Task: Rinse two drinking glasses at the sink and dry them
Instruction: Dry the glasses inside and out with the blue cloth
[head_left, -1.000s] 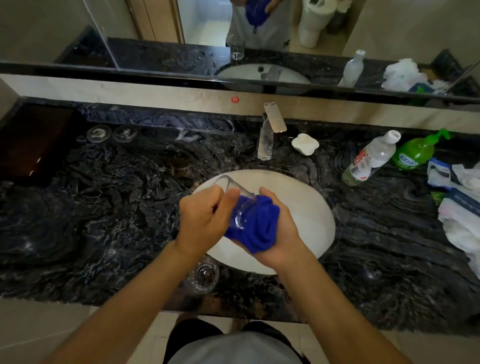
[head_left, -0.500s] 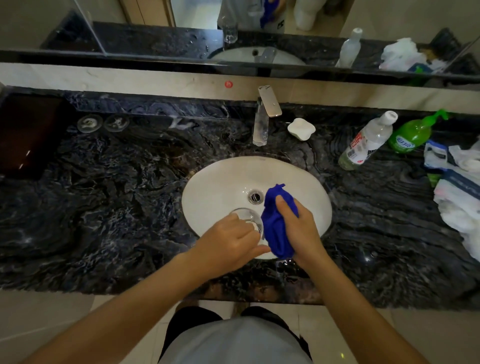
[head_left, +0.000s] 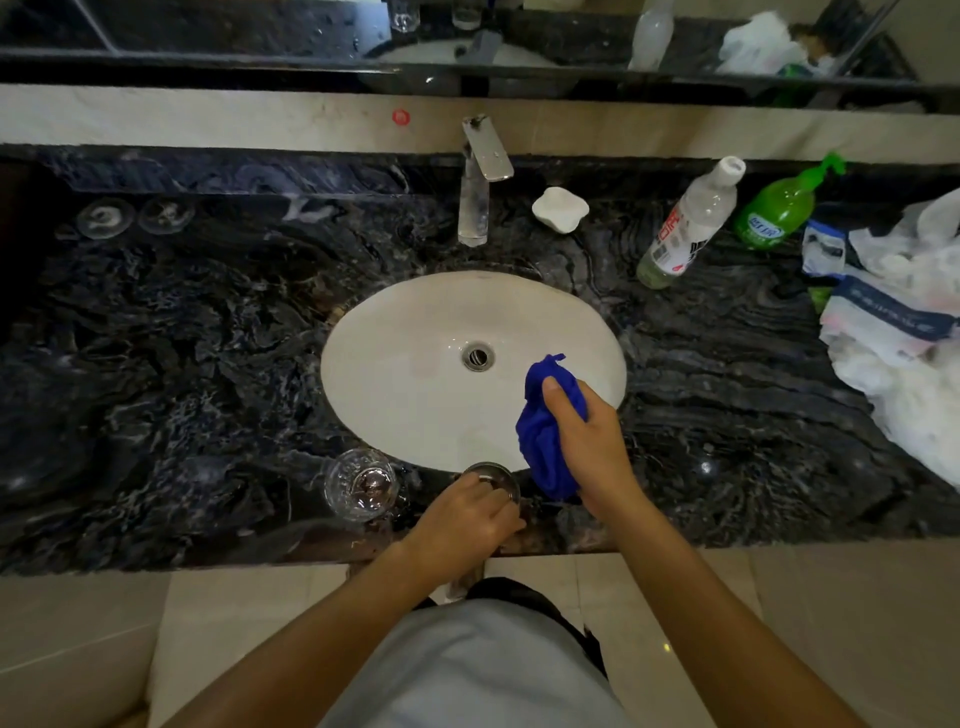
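Observation:
A clear drinking glass (head_left: 493, 479) stands upright on the dark marble counter at the sink's near rim, with my left hand (head_left: 464, 518) wrapped around its side. A second, patterned glass (head_left: 360, 484) stands upright on the counter just to its left, untouched. My right hand (head_left: 587, 441) grips a bunched blue cloth (head_left: 545, 436) over the right front of the white oval sink (head_left: 405, 374), beside the held glass and apart from it.
A chrome faucet (head_left: 478, 182) rises behind the sink, with a white soap dish (head_left: 560, 207) to its right. A clear bottle (head_left: 691, 223), a green bottle (head_left: 779, 208) and plastic bags (head_left: 893, 322) crowd the right side. Two glass coasters (head_left: 135, 217) lie at the back left.
The glass was tilted over the sink with the cloth against it; my left hand has lowered it upright onto the counter's front edge. My right hand has drawn the cloth away to the right.

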